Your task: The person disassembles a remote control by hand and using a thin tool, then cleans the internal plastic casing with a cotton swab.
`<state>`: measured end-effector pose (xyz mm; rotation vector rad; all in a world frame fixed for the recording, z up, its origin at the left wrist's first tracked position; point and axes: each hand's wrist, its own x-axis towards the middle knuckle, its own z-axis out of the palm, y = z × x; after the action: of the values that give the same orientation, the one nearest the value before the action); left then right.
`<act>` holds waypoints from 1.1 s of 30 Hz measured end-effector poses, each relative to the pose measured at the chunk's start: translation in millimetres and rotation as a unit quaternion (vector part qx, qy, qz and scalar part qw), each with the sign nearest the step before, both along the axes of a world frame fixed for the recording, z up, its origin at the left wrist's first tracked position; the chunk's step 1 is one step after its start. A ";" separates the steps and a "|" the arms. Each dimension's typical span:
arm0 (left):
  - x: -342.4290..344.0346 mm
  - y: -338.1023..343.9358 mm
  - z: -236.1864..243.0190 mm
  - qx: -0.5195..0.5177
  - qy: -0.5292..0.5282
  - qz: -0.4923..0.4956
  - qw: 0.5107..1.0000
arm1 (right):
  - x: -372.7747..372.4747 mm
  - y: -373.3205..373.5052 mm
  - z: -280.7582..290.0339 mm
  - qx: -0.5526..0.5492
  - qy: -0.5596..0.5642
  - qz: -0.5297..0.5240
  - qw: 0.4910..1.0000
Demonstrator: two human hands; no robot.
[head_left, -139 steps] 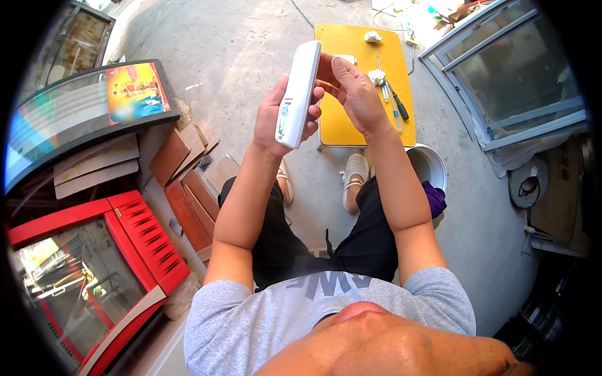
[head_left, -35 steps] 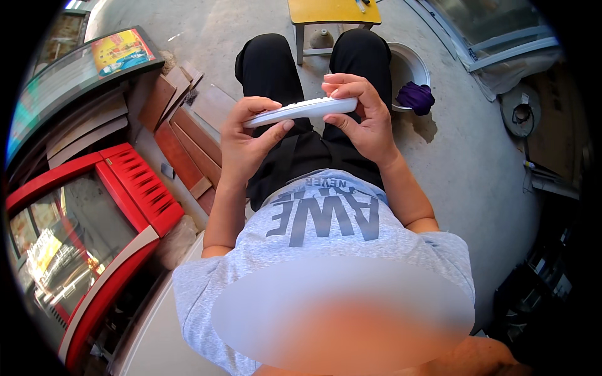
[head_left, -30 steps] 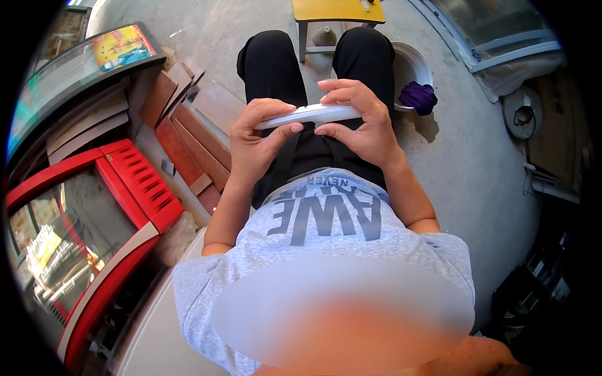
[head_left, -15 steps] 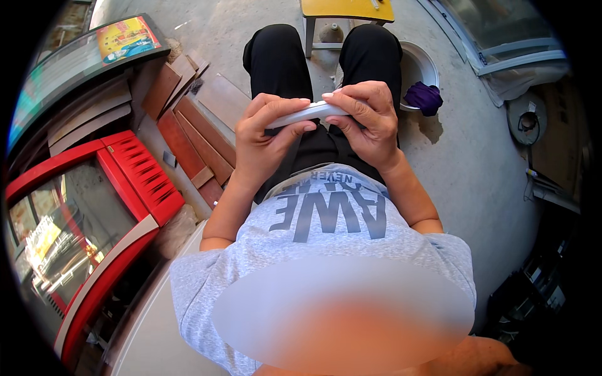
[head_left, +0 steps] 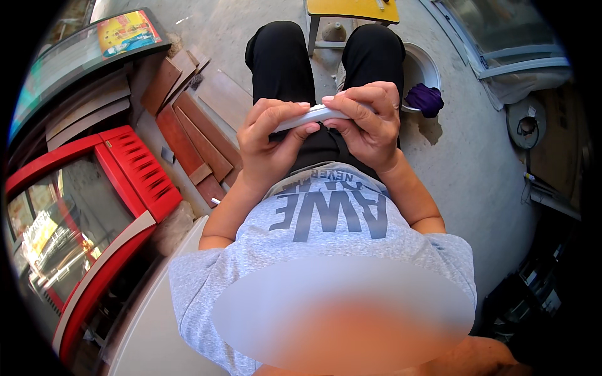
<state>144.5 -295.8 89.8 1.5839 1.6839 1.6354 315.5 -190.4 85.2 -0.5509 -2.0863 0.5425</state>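
Observation:
A slim white device (head_left: 321, 114), shaped like a remote control, is held level above my lap and seen nearly edge-on. Small raised bits show on its upper side between my fingertips. My left hand (head_left: 268, 130) grips one end, thumb below and fingers on top. The other end sits in my right hand (head_left: 371, 119), pinched the same way, with the index fingertip on its upper face. Most of both ends is hidden by my fingers.
Beyond my knees stands a yellow-topped stool (head_left: 354, 10). A white basin (head_left: 426, 62) with a purple cloth (head_left: 424, 100) over its rim is at the right. To the left lie wooden boards (head_left: 199, 141) and a red-framed glass-fronted cabinet (head_left: 141, 169).
The view has shifted very slightly. Both hands keep hold of the white device, and its angle has barely altered.

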 end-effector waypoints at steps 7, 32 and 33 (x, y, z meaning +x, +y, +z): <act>3.3 -0.7 -3.1 0.034 0.016 0.007 0.999 | 0.3 -5.8 8.8 0.024 -0.028 -0.027 0.999; 9.4 -7.4 -20.1 -0.005 -0.138 -0.034 0.990 | -2.8 -7.9 -18.0 0.009 -0.012 -0.035 0.999; 6.8 -6.6 -15.9 -0.008 -0.125 -0.046 0.991 | -2.1 -8.4 -18.1 0.012 -0.006 -0.034 0.999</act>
<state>151.2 -302.4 73.9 1.3627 1.4701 1.6884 313.4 -198.8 67.2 -0.6100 -2.0754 0.4764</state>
